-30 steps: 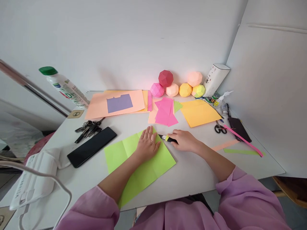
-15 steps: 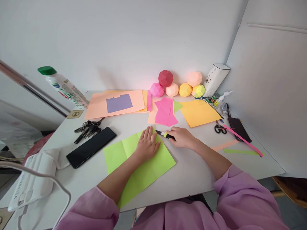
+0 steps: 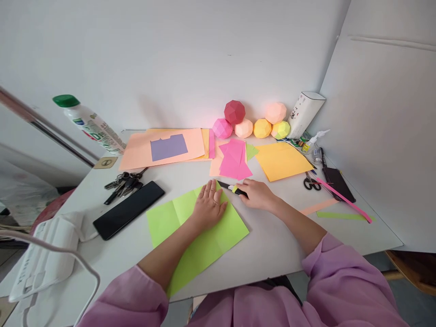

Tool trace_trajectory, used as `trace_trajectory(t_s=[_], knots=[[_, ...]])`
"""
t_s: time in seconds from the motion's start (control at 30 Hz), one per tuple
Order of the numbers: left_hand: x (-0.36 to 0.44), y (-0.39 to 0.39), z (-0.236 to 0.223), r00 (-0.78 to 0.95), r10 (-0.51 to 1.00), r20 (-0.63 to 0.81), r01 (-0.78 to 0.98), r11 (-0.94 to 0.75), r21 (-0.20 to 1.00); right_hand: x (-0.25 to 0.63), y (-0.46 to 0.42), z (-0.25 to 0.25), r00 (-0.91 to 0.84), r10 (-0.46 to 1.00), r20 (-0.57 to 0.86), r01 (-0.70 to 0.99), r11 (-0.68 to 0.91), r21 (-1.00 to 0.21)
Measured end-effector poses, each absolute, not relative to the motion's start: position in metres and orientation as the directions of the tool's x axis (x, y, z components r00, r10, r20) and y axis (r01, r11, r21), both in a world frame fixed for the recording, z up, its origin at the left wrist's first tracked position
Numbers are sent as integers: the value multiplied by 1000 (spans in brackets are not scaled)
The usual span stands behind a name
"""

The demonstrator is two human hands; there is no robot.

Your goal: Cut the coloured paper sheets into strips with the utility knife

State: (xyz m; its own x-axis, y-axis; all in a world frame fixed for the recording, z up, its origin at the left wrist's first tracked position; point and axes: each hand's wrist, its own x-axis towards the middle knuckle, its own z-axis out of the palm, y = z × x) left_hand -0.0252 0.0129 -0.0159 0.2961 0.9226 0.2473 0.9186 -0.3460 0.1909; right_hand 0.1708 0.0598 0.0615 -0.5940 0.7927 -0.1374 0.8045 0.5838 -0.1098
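Observation:
A green sheet of paper (image 3: 195,261) with crossing fold creases lies on the white table near its front edge. My left hand (image 3: 208,206) rests flat on the sheet's far right part, fingers stretched out and holding nothing. In my right hand (image 3: 256,194) is a black and yellow utility knife (image 3: 239,190), gripped with its blade out and pointing left. The blade lies by the sheet's far corner, just past my left fingertips. Whether it touches the paper, I cannot tell. Beyond the hands are pink paper pieces (image 3: 234,159) and a yellow sheet (image 3: 282,160).
A black phone (image 3: 129,210), keys (image 3: 124,184) and a white power strip (image 3: 47,259) lie left. A tilted bottle (image 3: 91,125) stands behind them. Faceted paper balls (image 3: 235,112) line the wall. Scissors (image 3: 310,182), paper strips (image 3: 344,200) and a glue bottle (image 3: 309,144) are at right.
The knife in my right hand has shifted slightly left, its blade now further along the green paper's far corner. My left hand stays pressed flat on the sheet.

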Motion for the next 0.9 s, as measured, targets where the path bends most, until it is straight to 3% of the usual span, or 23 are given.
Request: trace_trajectory(t_s=[0.3,0.43,0.73,0.9], knots=[[-25,13,-14,297,917,267,906,-358,224,169,60,61,-595,795,-115,803,583,-125],[-27,13,-15,270,922,278,895,-346,279,181,58,57,-627,774,-85,773,606,-189],[-28,13,-6,67,935,349,774,-269,574,225,57,53,-736,675,54,549,642,-535],[-31,13,5,-157,959,235,513,-124,849,230,60,48,-765,638,91,482,660,-577]])
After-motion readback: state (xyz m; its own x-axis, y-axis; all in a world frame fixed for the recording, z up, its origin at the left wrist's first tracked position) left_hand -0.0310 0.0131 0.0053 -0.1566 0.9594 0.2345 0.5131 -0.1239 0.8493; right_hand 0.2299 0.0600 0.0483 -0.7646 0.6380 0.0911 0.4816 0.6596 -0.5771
